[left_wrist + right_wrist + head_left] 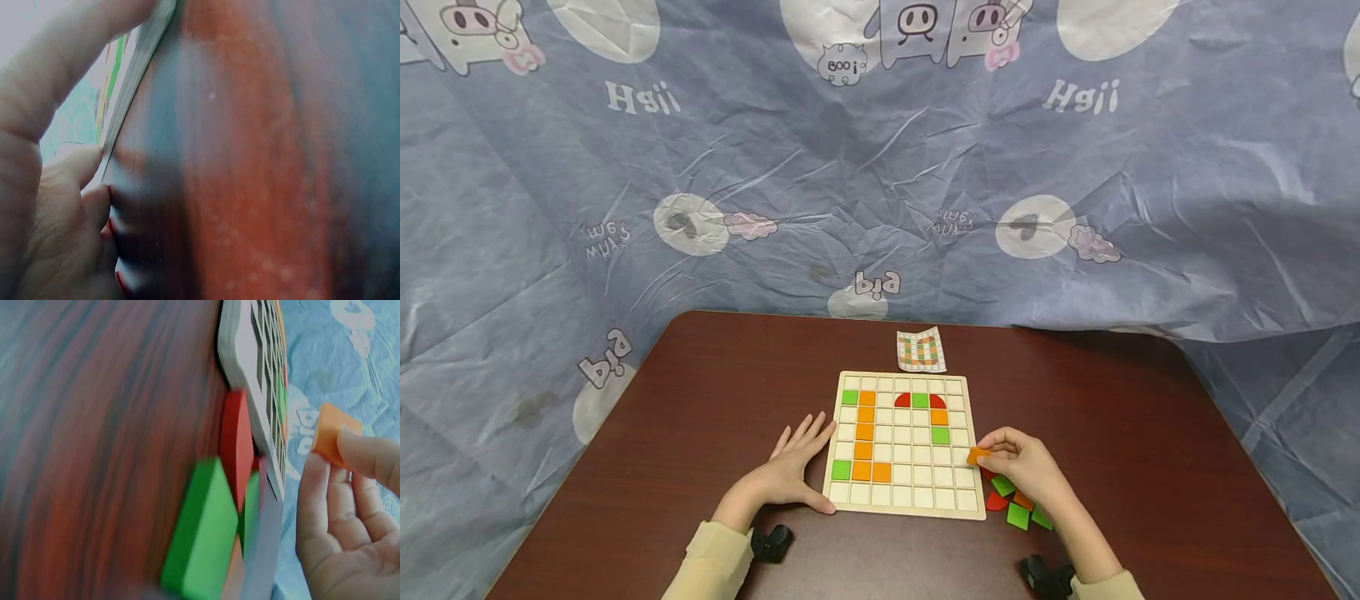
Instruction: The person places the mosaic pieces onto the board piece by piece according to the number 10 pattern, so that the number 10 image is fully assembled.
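Note:
A pale wooden grid board (901, 501) lies on the table, with green, orange and red tiles in some of its cells. My left hand (786, 475) rests at its left side, fingers spread, the thumb by the lower left corner. In the left wrist view the thumb and fingers (81, 165) lie along the board's edge. My right hand (1026, 467) pinches an orange square tile (331, 434) between thumb and fingers, raised by the board's right edge. Below that hand lies a loose pile of tiles, among them a green square tile (1018, 517) and a red rounded tile (996, 502).
A small paper card (921, 350) printed with a coloured grid lies behind the board. The dark brown table (737, 375) ends at a hanging blue patterned cloth (850, 167). Black wrist cameras are strapped on both wrists.

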Tool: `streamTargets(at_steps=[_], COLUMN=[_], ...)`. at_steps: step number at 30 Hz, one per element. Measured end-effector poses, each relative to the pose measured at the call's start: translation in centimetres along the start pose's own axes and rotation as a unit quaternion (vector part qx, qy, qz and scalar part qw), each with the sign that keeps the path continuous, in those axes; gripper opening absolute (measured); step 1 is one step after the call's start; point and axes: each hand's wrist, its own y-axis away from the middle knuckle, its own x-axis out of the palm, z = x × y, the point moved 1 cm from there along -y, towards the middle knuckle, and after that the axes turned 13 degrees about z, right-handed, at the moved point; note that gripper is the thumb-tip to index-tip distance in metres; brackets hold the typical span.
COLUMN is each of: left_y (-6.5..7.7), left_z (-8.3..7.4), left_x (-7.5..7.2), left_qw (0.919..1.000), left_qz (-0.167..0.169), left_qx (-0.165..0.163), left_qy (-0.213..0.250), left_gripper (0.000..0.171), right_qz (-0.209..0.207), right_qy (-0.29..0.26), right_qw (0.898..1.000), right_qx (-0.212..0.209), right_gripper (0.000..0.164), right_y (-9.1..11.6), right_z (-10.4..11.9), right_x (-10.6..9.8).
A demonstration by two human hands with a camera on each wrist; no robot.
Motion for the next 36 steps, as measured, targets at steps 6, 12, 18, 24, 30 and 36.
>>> streamTargets(at_steps=[6,12,18,24,30,36], left_y=[0.0,0.0,0.0,0.0,0.0,0.0], left_z=[0.1,0.1,0.0,-0.1,-0.1,0.0], left_x=[0.0,0.0,-0.1,-0.1,-0.1,0.0], left_qw=[1.0000,1.0000,1.0000,1.0000,1.0000,1.0000], left_qz=[0.004,0.003,0.003,0.004,0.004,0.004], left_qx=[-0.001,0.001,0.002,0.000,-0.003,-0.004], left_qy=[-0.003,0.001,0.000,0.000,-0.001,-0.002], left_gripper=[0.125,0.126,0.125,0.125,0.126,0.125], right_qz=[-0.007,-0.022,-0.041,-0.037,-0.042,-0.039], right_qy=[0.008,0.064,0.127,0.152,0.173,0.194], right_qw=[1.000,0.998,0.991,0.987,0.983,0.979], right_qx=[-0.007,-0.019,-0.026,-0.022,-0.037,-0.043], right_gripper=[0.016,0.013,0.013,0.011,0.011,0.010], right_y=[-0.9,-1.8,-2.2,-2.5,-2.5,-2.6], right_z=[0.4,0.8,1.6,1.8,2.0,2.1], right_x=[1.3,2.4,3.3,3.8,4.0,4.2])
